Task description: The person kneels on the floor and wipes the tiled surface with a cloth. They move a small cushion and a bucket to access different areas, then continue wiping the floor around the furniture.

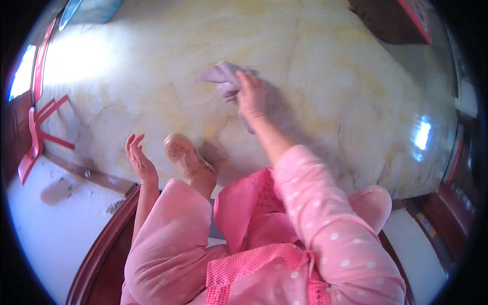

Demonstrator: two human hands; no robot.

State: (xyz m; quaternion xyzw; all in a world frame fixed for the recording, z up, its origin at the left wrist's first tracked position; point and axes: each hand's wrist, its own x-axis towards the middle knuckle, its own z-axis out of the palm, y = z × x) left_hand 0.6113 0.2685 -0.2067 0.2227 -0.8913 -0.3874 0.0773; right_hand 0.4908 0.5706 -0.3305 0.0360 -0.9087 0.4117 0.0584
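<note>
My right hand (252,93) presses a crumpled pale purple cloth (225,78) against the marbled floor (324,95), some way ahead of my feet. Part of the cloth is hidden beneath the palm, and a bit shows by the wrist. My left hand (140,158) is raised beside my left knee, fingers apart and holding nothing. Close to it, a beige shoe (181,148) is on my left foot. A pink checked apron (248,209) hangs between my knees.
A red plastic stool or chair (36,137) lies at the left. The rim of a blue basin (70,15) shows at the upper left. A dark brown item with a red edge (389,23) stands at the upper right. Behind me is a dark red wooden frame (110,232).
</note>
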